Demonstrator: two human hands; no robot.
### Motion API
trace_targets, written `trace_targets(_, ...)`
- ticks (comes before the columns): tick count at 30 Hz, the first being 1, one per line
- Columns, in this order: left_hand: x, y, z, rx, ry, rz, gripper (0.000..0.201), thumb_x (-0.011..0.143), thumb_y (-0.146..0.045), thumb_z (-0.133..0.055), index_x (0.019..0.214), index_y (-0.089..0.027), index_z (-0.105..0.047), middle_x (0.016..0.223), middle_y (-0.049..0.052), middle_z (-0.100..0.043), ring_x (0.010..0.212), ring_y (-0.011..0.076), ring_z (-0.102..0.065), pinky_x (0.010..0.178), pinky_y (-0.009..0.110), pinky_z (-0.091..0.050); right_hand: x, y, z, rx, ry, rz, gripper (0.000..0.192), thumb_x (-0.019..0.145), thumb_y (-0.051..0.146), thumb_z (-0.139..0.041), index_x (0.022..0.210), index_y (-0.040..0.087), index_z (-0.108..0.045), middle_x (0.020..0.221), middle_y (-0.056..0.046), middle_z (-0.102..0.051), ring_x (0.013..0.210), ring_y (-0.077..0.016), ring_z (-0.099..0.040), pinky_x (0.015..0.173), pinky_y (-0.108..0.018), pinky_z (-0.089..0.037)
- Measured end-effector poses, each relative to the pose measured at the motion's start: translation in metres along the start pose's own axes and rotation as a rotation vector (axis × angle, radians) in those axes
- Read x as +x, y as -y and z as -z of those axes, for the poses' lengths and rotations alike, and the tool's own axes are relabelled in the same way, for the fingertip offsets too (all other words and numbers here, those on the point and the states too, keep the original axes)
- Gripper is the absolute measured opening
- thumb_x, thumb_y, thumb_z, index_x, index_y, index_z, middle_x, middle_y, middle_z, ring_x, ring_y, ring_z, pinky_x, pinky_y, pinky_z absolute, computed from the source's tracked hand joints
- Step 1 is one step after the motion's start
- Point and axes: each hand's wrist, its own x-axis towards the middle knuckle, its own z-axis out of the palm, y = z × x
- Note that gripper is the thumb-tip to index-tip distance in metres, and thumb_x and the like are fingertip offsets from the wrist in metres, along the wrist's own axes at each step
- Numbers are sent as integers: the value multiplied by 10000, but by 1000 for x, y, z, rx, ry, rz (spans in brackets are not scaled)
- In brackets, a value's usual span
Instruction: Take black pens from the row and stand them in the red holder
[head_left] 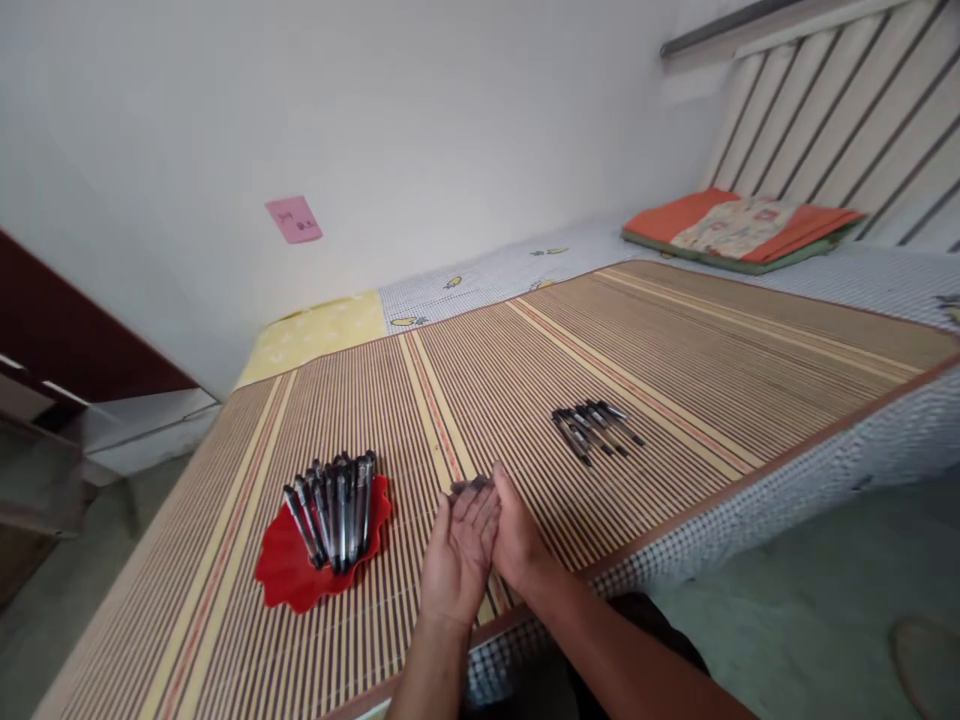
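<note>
My left hand (456, 552) and my right hand (517, 540) are pressed side by side on the bamboo mat (675, 350), near its front edge. A dark pen (469, 485) pokes out at their fingertips, held between the two hands; most of it is hidden. To the left, a red leaf-shaped dish (285, 570) holds several dark pens (334, 510) lying in a fan. A second small row of pens (596, 425) lies loose on the mat to the right of my hands and farther back.
The mat covers a bed with a checked sheet (885, 440). An orange folded pillow (739, 228) lies at the far right by a striped headboard. A pink note (294, 219) is stuck on the white wall. Dark furniture (45, 340) stands at the left.
</note>
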Motion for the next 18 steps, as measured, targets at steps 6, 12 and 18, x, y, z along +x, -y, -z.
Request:
trace_targets(6,7,-3,9,14,71,20,419,1053,-271,-349,1368,-96,-563,1215,212,-714,1195,280,-649,1072,440,-493,2,-2,-2,30,10,-15,480,797,663,-630,794,188,-695,824,-75,-755,1030,-265,-698,945,-370,-535)
trace_targets(12,6,-2,9,-2,77,13,437,1048,-253,-367,1435,-107,-508,1228,213,-709,1179,273,-659,1066,432,-497,-1,2,-7,40,-11,-18,435,795,631,-655,775,197,-681,788,-67,-749,1007,-261,-700,911,-359,-542)
trace_targets(18,4,-2,4,7,94,27,417,1036,-163,-365,1416,-115,-532,1183,190,-734,1160,253,-673,1076,425,-489,0,1,-5,18,21,19,432,801,602,-681,901,181,-688,841,-53,-757,993,-240,-710,888,-341,-544)
